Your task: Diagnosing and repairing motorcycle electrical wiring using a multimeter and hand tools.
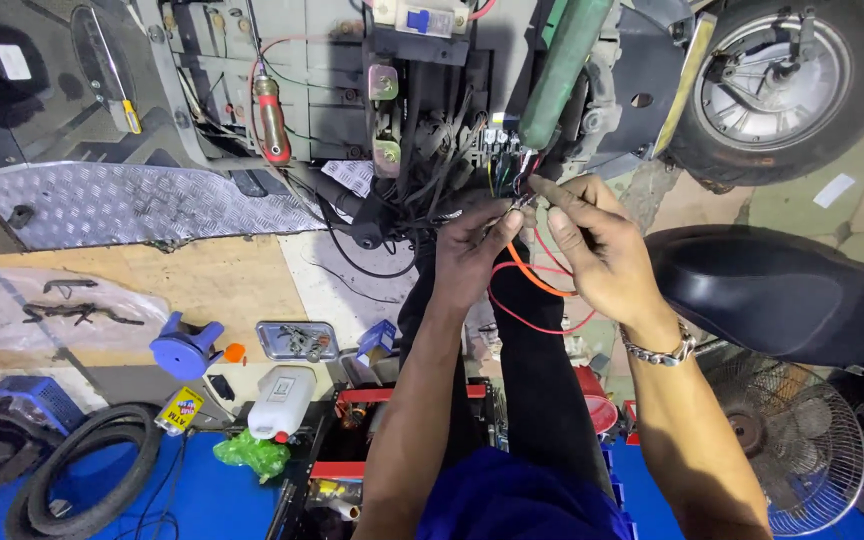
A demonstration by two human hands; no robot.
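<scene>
Far left: grey diamond-plate metal footboard (142, 205), with a red-handled screwdriver (272, 120) hanging in the wiring above it. Near left floor: black rubber tyre (87, 465), small yellow rectangular packet (180, 409), white plastic jug (282, 400), green plastic bag (252, 453), small metal tray of screws (297, 340). Centre: left hand (472, 255) curled shut around a bundle of thin black wires (432, 205). Thin orange-red wires (532, 290) loop down between both hands, near the scooter frame. Right hand (602, 250) pinches the wire ends, fingertips closed. Right: black scooter seat (782, 295), wire-guard fan (802, 440), rear wheel (782, 75) far right. Little free room round the hands.
</scene>
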